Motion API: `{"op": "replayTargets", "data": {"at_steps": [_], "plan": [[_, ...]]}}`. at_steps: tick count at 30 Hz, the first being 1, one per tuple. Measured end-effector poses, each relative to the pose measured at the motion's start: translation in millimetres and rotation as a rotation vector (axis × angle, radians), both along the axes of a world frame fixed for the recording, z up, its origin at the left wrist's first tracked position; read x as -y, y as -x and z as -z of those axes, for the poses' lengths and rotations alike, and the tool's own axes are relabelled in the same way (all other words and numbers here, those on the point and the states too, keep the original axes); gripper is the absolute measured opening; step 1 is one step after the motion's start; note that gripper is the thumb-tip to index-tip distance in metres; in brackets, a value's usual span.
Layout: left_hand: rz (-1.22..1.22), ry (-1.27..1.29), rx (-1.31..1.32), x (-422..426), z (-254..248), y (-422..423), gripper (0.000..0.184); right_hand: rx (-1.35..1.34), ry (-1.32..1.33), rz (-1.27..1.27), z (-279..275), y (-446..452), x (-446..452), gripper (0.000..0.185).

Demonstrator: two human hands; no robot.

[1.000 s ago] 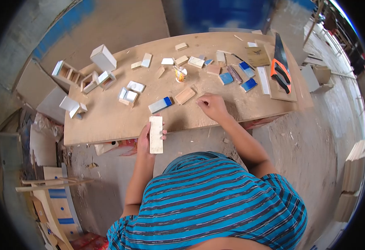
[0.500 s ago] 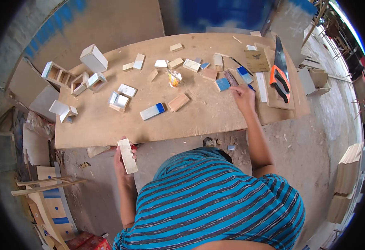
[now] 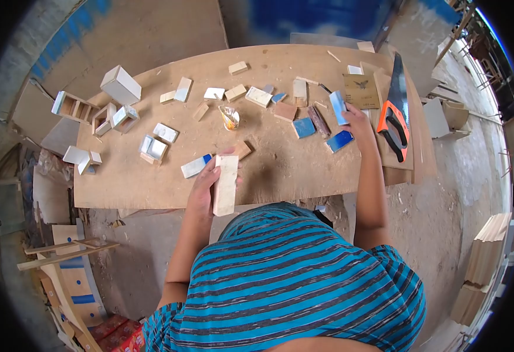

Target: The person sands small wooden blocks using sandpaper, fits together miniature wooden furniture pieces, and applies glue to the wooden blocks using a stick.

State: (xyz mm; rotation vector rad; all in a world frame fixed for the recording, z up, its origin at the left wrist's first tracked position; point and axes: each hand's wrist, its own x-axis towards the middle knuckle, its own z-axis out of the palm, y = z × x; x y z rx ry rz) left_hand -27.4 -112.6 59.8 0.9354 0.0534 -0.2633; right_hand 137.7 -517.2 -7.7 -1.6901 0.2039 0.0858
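My left hand point(image 3: 205, 189) is closed round a pale wooden block point(image 3: 226, 185), held upright just over the table's front edge. Behind it on the table lie a block with a blue end point(image 3: 195, 166) and a bare wooden block point(image 3: 243, 149), partly covered by the fingers. At the right, my right hand point(image 3: 358, 122) grips a light-blue block point(image 3: 337, 107) by its side, between thumb and fingers. Close below that hand are a dark blue block point(image 3: 340, 141), a blue-faced block point(image 3: 304, 127) and a dark brown stick-like piece point(image 3: 318, 121).
An orange-handled handsaw point(image 3: 395, 114) lies on boards at the right end of the wooden table point(image 3: 280, 176). A cup point(image 3: 230, 119) stands mid-table among several small blocks. Small wooden boxes point(image 3: 121, 85) stand at the left. A brown sandpaper sheet point(image 3: 361, 91) lies at back right.
My left hand has brought the pale block up and right, from beside the table to over its front edge. My right hand has moved slightly right and taken hold of the light-blue block.
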Motion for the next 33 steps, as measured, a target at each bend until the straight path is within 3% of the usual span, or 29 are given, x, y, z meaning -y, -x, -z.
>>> {"op": "replayTargets", "data": {"at_steps": [1,2,6,10,13,14,21,33], "plan": [[0.026,0.002,-0.018,7,-7,-5,0.062,-0.043,-0.367,0.002,-14,10,-5,0.051],[0.050,0.004,-0.037,14,-11,-9,0.060,-0.040,-0.573,-0.090,-31,22,-14,0.046],[0.126,-0.117,-0.071,41,-13,-32,0.056,-0.139,-0.710,-0.520,-42,40,-33,0.046],[0.133,-0.371,-0.110,52,43,-47,0.043,-0.178,-0.284,-0.491,-37,65,-71,0.042],[0.136,-0.705,-0.008,47,81,-57,0.028,0.300,0.448,-0.487,-16,77,-91,0.033],[0.130,-0.812,0.071,43,99,-62,0.026,0.416,0.532,-0.421,-15,82,-98,0.027],[-0.030,-1.130,0.319,60,75,-60,0.033,0.517,0.576,-0.335,-3,98,-121,0.031],[-0.098,-1.357,0.378,55,68,-65,0.027,0.518,0.483,-0.293,3,104,-119,0.029]]}}
